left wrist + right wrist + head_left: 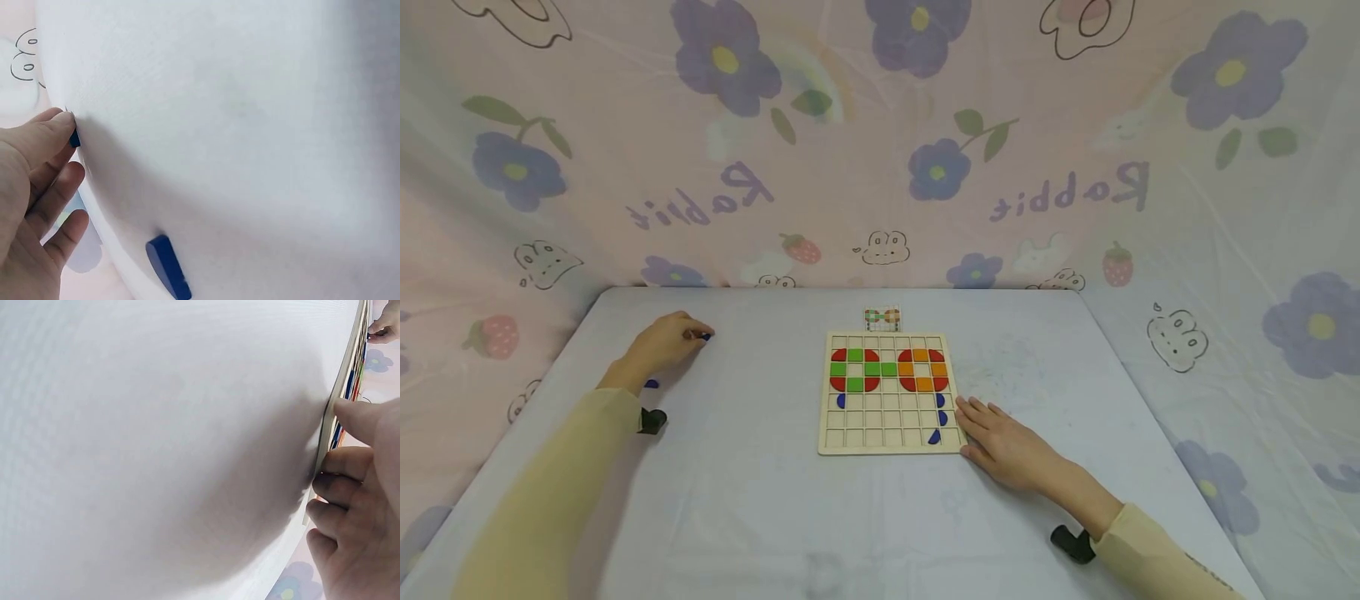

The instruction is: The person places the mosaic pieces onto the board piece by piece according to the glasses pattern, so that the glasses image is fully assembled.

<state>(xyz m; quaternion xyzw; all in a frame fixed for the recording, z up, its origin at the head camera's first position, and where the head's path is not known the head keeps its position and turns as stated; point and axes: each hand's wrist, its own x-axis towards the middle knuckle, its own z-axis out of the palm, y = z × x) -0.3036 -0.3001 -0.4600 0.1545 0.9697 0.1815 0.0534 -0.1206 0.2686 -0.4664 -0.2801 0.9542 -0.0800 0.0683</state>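
Note:
At the left of the table my left hand (661,343) pinches a small blue wooden piece (75,139) between thumb and forefinger, close over the cloth. Another blue half-round piece (169,269) lies below it, partly behind the forearm in the head view. My right hand (1011,446) rests with fairly straight fingers against the right edge of a wooden grid board (880,451). Red, green and orange pieces form two rings on the board, joined by a green square (889,369). Below them sit one blue piece (841,401) on the left and several on the right.
A small pattern card (882,318) lies just behind the board. The white-covered table (737,500) ends at a patterned cloth backdrop (850,167). Black wrist-camera mounts (1072,543) stick out beside both forearms.

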